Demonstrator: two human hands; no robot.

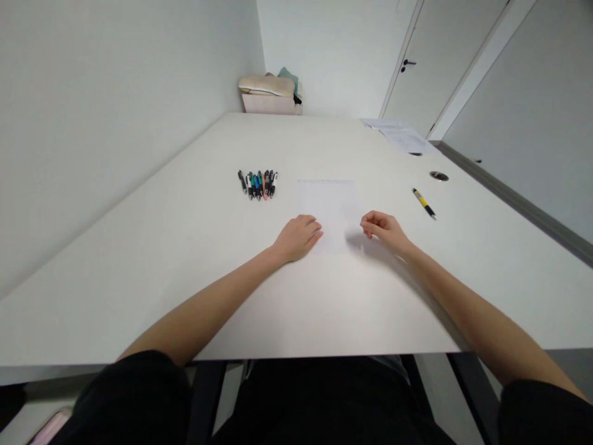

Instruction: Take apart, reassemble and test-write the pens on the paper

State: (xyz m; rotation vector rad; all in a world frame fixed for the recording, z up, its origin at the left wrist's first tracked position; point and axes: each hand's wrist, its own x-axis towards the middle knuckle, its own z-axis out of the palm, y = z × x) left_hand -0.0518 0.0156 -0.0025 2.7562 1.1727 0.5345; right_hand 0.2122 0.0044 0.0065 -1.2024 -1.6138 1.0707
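Note:
A sheet of white paper (331,201) with a faint printed line along its top edge lies on the white table. My left hand (298,237) rests on the paper's lower left side, palm down, with its fingers stretched out. Over the paper's right edge hovers my right hand (382,228), casting a shadow below. Its fingers are curled in toward the thumb, and nothing shows between them. Beyond my left hand, several pens (258,185) with black, white, green, blue and pink parts lie side by side. A yellow and black pen (425,204) lies apart, to the right of my right hand.
More papers (401,135) lie at the table's far right. A round metal disc (438,176) is set near the right edge. Behind the far end stands a box (269,104) with folded cloth on top. A wall runs along the left side.

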